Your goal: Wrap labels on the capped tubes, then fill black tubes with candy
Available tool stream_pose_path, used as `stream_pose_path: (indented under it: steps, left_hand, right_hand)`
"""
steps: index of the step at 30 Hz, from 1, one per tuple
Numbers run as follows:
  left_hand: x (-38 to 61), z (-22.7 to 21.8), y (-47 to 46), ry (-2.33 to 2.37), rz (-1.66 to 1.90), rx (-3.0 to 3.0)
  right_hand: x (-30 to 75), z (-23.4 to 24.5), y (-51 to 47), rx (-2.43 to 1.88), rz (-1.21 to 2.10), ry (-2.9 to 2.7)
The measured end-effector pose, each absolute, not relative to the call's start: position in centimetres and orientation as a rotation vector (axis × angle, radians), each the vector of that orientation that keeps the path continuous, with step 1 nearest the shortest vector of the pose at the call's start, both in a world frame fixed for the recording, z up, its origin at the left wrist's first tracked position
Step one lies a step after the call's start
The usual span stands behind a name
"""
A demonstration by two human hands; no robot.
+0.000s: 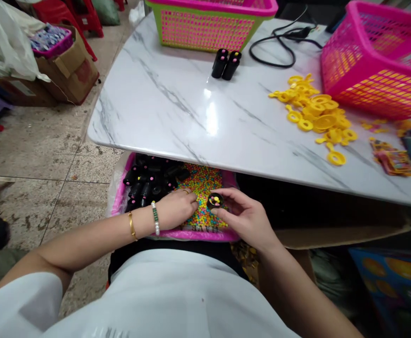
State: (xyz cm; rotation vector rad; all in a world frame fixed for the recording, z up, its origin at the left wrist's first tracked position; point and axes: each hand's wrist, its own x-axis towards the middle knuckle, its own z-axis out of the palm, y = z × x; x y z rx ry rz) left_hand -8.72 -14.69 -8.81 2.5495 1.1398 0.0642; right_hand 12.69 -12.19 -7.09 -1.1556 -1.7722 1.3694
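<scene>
A pink tray [205, 234] lies on my lap, partly under the table edge. Its right part is filled with small coloured beads [205, 180], and black tubes [145, 190] are heaped on its left side. My left hand [179, 208] reaches down into the beads with its fingers curled together; what they hold, if anything, is hidden. Between thumb and fingers of my right hand [242, 213] is a black tube [214, 201], its round mouth facing up above the beads. Several pink and yellow beads show inside that mouth.
Two black tubes [225, 65] stand on the marbled table [149, 103] before a green and pink basket [205, 28]. Yellow plastic rings [314, 112] are piled near a pink basket [342, 61]. A black cable [274, 47] lies behind. Cardboard boxes [67, 70] stand on the floor at left.
</scene>
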Motion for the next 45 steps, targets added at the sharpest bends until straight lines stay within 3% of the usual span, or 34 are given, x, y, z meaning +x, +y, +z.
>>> stream_pose_path:
  steps: [3, 8, 15, 19, 26, 33, 45]
  left_hand:
    - [-8.2, -9.2, -14.4, 1.082, 0.064, 2.438]
    - [-9.9, -8.4, -14.7, 1.192, 0.515, 1.927]
    - [-10.0, -7.7, -15.7, 0.887, 0.874, 1.171]
    - [-9.6, -5.0, -16.1, 0.944, 0.94, 1.426]
    - [-13.0, 0.9, -12.3, 1.455, 1.306, 1.89]
    - [-18.8, 0.7, 4.2, 1.856, 1.131, 1.428]
    - [-15.1, -0.4, 22.2, 1.77, 0.865, 1.432]
  right_hand:
    - [13.1, -6.6, -12.3, -1.166, 1.335, -1.766]
    - [14.8, -5.9, -12.0, -1.213, 1.292, -1.749]
    - [15.5, -5.8, -12.4, -1.186, 1.377, -1.789]
    - [15.0, -3.5, -12.5, -1.103, 1.339, -1.844]
    - [14.4, 1.5, -5.2, -1.017, 0.837, -1.966]
    - [12.2, 1.0, 10.8, -1.513, 0.83, -1.811]
    - [7.4, 0.0, 25.3, -1.706, 0.931, -1.751]
